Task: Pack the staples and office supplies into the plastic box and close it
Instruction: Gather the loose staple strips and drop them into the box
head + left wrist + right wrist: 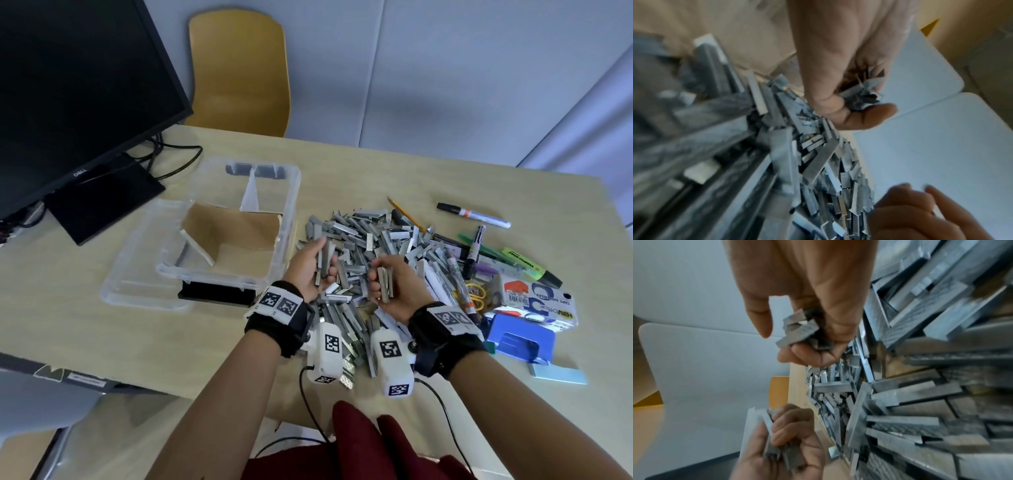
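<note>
Left hand [310,265] and right hand [390,279] each clench a loose bundle of staple strips [371,240] above the worktop heap; the plastic box [226,222] sits open beside them. Risk: strips slipping from either grip during transfer.

1. Head view: looks forward and down from above onto the table [342,171], both forearms rising from 6 o'clock.
2. Left wrist view: sits very close behind the left hand [838,65], facing along its fingers.
3. Right wrist view: equally close behind the right hand [807,296].
4. Shared by all three: the staple pile [370,240], at 9 o'clock [777,162] and at 3 o'clock [920,386] in the wrist views.
</note>
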The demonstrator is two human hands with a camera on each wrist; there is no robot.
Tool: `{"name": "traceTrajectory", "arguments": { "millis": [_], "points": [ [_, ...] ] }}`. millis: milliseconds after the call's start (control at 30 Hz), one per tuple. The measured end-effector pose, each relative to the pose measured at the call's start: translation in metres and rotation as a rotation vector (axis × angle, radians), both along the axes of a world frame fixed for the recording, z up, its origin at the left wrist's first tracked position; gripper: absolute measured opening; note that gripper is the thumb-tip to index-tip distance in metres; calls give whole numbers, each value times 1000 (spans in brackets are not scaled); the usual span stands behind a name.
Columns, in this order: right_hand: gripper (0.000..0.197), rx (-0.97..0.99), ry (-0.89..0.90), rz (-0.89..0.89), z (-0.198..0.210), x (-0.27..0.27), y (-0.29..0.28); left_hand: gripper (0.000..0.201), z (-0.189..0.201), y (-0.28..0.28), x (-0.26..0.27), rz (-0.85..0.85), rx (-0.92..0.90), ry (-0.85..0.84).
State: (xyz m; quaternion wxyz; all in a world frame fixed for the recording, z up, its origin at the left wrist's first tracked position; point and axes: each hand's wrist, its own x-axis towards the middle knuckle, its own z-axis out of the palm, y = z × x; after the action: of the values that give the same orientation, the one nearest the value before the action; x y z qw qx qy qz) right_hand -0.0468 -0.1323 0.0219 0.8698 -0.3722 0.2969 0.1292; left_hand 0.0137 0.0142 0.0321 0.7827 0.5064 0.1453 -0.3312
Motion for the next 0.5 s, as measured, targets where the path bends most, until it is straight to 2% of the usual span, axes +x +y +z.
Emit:
{"name": "traceTrajectory", "arguments": {
  "millis": [67,133,200,267,367,433,500],
  "points": [
    [27,-33,15,22,2,5,8,29,20,3,-2,-137,29,-142],
    [27,-85,8,46,6,10,16,28,46,10,-2,-196,-15,-254],
    [28,-113,2,62,13,16,27,27,69,23,3,-148,-51,-345],
    [29,-104,-10,65,21,23,38,25,82,39,11,10,-18,-353],
    [26,-90,-45,85,35,32,54,21,79,63,28,197,249,-285],
    [21,-76,-51,85,44,39,64,14,70,76,37,207,448,-228],
    [17,-61,-46,96,51,45,72,7,61,84,44,146,575,-162]
  ]
}}
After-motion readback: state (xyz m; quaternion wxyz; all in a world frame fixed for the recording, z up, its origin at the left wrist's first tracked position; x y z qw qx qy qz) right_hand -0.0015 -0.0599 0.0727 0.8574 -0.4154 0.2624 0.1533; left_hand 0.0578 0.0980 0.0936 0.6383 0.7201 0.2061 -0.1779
